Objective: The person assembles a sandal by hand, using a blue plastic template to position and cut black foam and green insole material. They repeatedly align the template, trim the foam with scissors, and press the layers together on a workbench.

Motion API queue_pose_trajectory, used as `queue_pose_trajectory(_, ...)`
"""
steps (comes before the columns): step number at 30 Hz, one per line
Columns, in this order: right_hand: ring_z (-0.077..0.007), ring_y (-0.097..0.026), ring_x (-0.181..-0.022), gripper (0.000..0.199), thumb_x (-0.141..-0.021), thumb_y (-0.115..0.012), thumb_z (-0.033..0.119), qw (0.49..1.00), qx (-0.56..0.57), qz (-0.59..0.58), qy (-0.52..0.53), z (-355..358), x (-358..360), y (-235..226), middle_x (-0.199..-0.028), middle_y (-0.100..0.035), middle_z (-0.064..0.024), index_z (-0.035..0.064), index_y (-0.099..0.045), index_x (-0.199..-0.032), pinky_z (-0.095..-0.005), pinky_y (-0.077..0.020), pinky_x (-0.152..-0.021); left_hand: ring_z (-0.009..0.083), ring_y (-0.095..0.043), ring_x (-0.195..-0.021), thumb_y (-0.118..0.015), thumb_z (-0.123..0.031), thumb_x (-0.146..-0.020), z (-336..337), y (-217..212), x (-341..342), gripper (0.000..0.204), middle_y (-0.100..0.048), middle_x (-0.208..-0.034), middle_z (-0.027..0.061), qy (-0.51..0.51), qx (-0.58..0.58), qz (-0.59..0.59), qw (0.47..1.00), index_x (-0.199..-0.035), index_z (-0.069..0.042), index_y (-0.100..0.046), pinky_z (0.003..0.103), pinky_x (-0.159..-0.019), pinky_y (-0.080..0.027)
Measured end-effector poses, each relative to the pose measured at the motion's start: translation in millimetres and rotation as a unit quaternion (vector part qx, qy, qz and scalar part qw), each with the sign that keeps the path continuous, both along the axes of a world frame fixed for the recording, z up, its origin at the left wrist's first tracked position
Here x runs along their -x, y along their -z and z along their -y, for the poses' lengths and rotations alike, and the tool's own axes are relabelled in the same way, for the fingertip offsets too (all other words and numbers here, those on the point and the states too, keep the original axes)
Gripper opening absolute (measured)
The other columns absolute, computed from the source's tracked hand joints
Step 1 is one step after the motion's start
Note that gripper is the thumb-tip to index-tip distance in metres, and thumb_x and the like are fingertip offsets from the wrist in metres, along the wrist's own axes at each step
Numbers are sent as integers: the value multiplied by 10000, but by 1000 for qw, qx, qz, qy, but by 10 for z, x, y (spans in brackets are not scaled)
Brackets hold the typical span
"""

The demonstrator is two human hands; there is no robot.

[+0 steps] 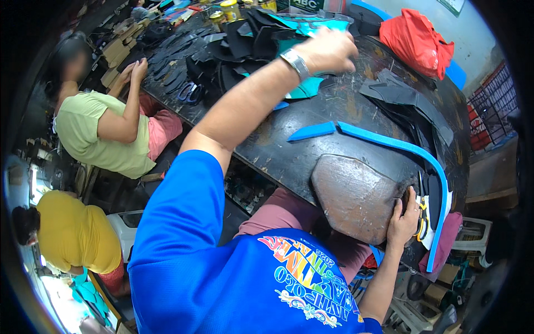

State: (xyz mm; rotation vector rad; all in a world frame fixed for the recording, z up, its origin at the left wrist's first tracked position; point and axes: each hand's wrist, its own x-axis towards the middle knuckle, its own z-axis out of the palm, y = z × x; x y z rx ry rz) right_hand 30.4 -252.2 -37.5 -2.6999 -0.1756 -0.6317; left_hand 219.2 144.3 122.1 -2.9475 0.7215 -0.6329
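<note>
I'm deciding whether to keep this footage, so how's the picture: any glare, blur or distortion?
Head view: the fisheye lens leaves black corners and bends edges near the rim; head view, lower left: a bright patch is washed out; head view, centre: soft sheen on the dark table; head view again: the left hand looks slightly blurred, perhaps from motion, the right hand crisper.

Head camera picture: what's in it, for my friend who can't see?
A person in a blue shirt reaches their left hand over teal and black pieces on a dark table, right hand at the edge of a brown slab. A curved blue strip lies nearby.
</note>
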Motion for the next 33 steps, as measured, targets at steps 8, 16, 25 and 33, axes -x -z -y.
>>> queue_pose_trajectory(8, -366, -627, -1085, 485, -986, -619, 218, 1000, 0, 11, 0, 10, 5, 32, -1205, -664, -178, 137, -537, -1457, -438, -489, -930, 336, -710, -1042, -783, -443, -822, -467, -245, 140, 412, -746, -1071, 166, -93, 24, -132, 987, -1022, -83, -784, 472, -874, -555)
queue_pose_trajectory(16, -363, -617, -1110, 487, -992, -615, 227, 1000, 0, 3, 7, 17, 6, 39, -1257, -663, -173, 154, -533, -1466, -439, -473, -962, 249, -662, -1176, -919, -539, -621, -436, 930, 299, 666, -744, -1185, 62, -236, -241, -172, 926, -1138, -147, -767, 482, -1019, -408)
queue_pose_trajectory(25, -368, -619, -1106, 502, -974, -623, 202, 1000, -4, 5, 5, 27, -6, 43, -1220, -665, -175, 151, -532, -1465, -436, -475, -954, 364, -654, -1167, -820, -535, -732, -376, 152, 277, 811, -714, -1197, 181, -74, -64, -262, 960, -1373, -79, -622, 435, -1006, -524)
queue_pose_trajectory(33, -356, -622, -1139, 492, -976, -621, 187, 1000, -20, -7, 8, 2, 16, 11, -1265, -663, -158, 146, -537, -1459, -427, -473, -982, 339, -722, -1061, -543, -211, -918, -661, -586, -658, 311, -733, -1173, 174, -225, -19, 37, 973, -1105, -105, -767, 472, -887, -575)
